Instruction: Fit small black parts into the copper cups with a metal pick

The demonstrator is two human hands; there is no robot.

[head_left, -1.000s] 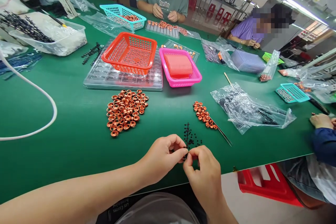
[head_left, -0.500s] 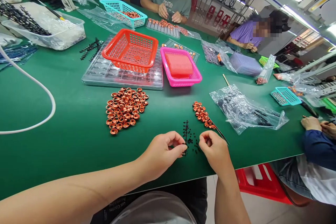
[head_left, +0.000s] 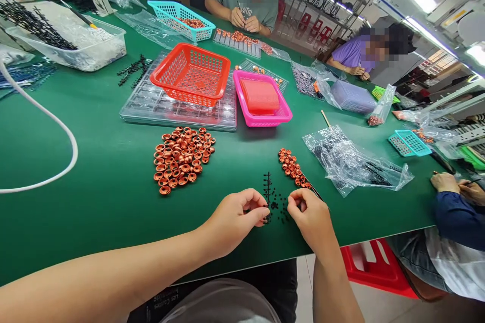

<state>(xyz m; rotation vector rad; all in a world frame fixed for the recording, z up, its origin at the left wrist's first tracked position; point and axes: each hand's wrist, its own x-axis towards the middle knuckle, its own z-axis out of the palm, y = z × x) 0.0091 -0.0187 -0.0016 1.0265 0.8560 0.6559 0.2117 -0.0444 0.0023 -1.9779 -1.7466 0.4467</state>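
Note:
My left hand (head_left: 233,219) rests on the green table (head_left: 94,161) near its front edge, fingers curled, thumb and forefinger pinching the lower end of a small black plastic sprue (head_left: 268,186). My right hand (head_left: 308,214) lies just to the right, fingers curled in a pinch beside several loose black bits (head_left: 279,208); what it holds is too small to make out. A short row of copper rings (head_left: 292,167) with thin tweezers lies just beyond my right hand. A bigger heap of copper rings (head_left: 182,159) sits to the left.
A red basket (head_left: 190,74) on clear trays and a pink basket (head_left: 261,98) stand mid-table. Plastic bags (head_left: 352,159) lie to the right, a white cable (head_left: 45,116) loops at left. Two people work across the table; another person's hands (head_left: 449,181) are at the right edge.
A second ago my hands met, pinching together at the sprue. The right hand has since pulled away to the right and set down beside the loose black bits.

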